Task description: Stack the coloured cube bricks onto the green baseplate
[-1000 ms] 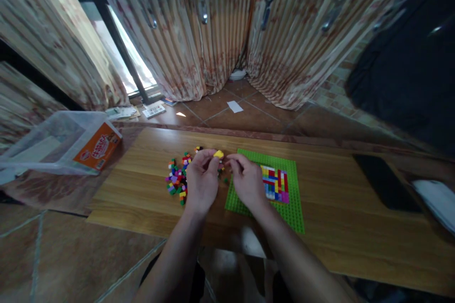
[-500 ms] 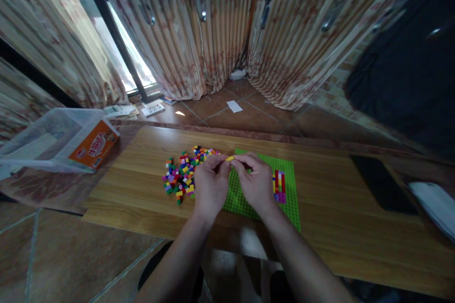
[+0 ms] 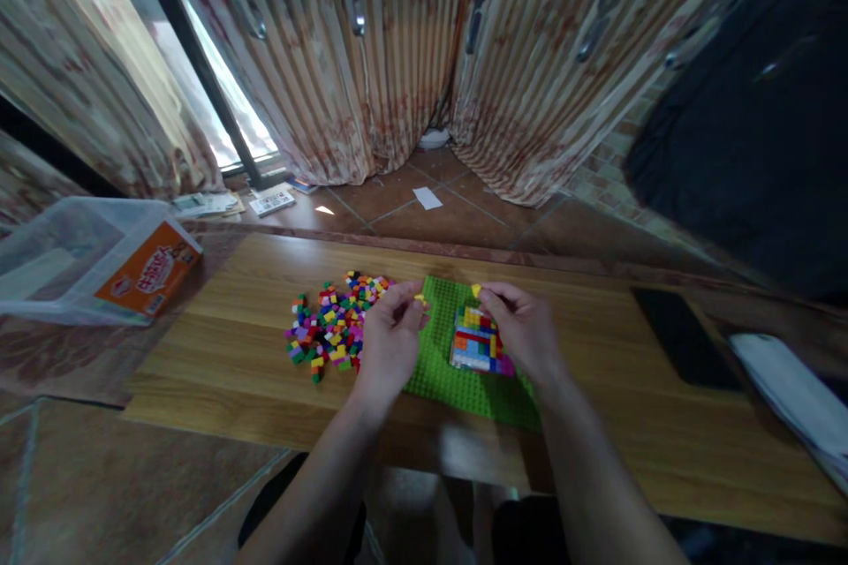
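My left hand [image 3: 392, 337] is closed in a pinch on a small yellow toy brick [image 3: 420, 298], just left of the green baseplate [image 3: 437, 380]. Between thumb and fingers of my right hand [image 3: 526, 331] is another yellow toy brick [image 3: 476, 290], held over the plate's far right part. Below it, a multicoloured block of joined bricks [image 3: 472, 344] sits on the baseplate; my right hand hides its right side. A loose pile of small coloured bricks [image 3: 335, 327] lies to the left, partly behind my left hand.
The wooden table [image 3: 218, 371] carries a dark flat object [image 3: 685, 337] and a white object [image 3: 788, 380] at the right. A clear plastic bin [image 3: 72, 238] with an orange label stands off the table's left end. Curtains hang beyond.
My hands have come apart, each with a yellow brick. The right hand has moved right over the joined bricks, which are now more visible. The whole view has shifted slightly.
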### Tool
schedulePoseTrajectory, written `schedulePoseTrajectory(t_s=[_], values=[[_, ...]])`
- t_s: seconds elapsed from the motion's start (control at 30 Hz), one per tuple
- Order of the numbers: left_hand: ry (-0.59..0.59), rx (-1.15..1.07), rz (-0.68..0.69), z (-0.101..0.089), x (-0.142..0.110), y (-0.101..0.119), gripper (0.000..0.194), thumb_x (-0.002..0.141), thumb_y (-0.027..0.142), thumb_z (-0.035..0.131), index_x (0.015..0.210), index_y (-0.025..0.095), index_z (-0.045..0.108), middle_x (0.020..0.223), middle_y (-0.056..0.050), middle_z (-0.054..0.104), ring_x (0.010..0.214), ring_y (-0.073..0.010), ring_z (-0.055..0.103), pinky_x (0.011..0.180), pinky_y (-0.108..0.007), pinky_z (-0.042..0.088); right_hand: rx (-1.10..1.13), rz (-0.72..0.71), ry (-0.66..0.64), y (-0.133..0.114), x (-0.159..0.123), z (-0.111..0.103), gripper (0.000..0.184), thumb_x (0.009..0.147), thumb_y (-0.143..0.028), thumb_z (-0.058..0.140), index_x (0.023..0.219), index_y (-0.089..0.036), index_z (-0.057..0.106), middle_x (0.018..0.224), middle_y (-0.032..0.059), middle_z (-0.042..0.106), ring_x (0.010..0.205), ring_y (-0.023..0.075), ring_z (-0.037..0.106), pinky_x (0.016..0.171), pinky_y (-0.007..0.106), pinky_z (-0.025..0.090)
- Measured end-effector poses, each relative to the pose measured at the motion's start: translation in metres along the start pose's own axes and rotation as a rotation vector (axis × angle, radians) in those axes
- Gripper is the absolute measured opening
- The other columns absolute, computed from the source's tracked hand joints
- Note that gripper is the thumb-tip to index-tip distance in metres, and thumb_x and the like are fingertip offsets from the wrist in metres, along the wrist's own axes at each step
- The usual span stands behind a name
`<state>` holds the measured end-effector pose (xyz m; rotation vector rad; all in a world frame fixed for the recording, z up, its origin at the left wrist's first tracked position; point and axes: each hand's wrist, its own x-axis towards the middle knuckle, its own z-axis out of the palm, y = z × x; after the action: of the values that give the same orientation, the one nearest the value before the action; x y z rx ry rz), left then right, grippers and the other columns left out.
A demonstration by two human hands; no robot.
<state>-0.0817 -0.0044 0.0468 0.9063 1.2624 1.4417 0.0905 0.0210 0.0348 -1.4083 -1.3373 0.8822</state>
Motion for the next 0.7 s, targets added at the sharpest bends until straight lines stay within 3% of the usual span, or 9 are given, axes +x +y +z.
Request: schedulePoseTrajectory(t_s=[0.17,0.27,0.7], values=[[-0.05,0.049,-0.008,0.005,-0.002,-0.003,0.016,0.076,0.024,0.063,0.087,0.015,0.069,0.073,-0.001,0.065,0.067,-0.0117,0.059,0.065,-0.024,0.05,-0.118,-0.043,0.033,0.014,0.006,-0.023,0.023,0.08,-0.042,0.064,0.081,-0.02,0.073,0.082,0.0041,0.075,0.077,0.0199,0.066,0.075,0.034,0.05],[-0.064,0.049,-0.012,0.008,-0.002,-0.005,0.013,0.074,0.024,0.065,0.083,0.015,0.067,0.073,0.0,0.064,0.067,-0.0116,0.059,0.064,-0.023,0.05,-0.207,-0.093,-0.01,0.015,0.007,-0.029,0.023,0.082,-0.041,0.061,0.081,-0.021,0.072,0.085,0.0039,0.074,0.078,0.0195,0.066,0.075,0.033,0.049],[-0.119,0.228,-0.002,0.012,-0.003,-0.003,0.01,0.071,0.024,0.067,0.072,0.015,0.062,0.063,0.003,0.059,0.058,-0.0093,0.052,0.057,-0.021,0.04,-0.39,-0.228,-0.199,0.006,0.001,-0.023,0.018,0.088,-0.029,0.055,0.083,-0.022,0.071,0.086,0.0029,0.071,0.08,0.0176,0.064,0.078,0.032,0.048]])
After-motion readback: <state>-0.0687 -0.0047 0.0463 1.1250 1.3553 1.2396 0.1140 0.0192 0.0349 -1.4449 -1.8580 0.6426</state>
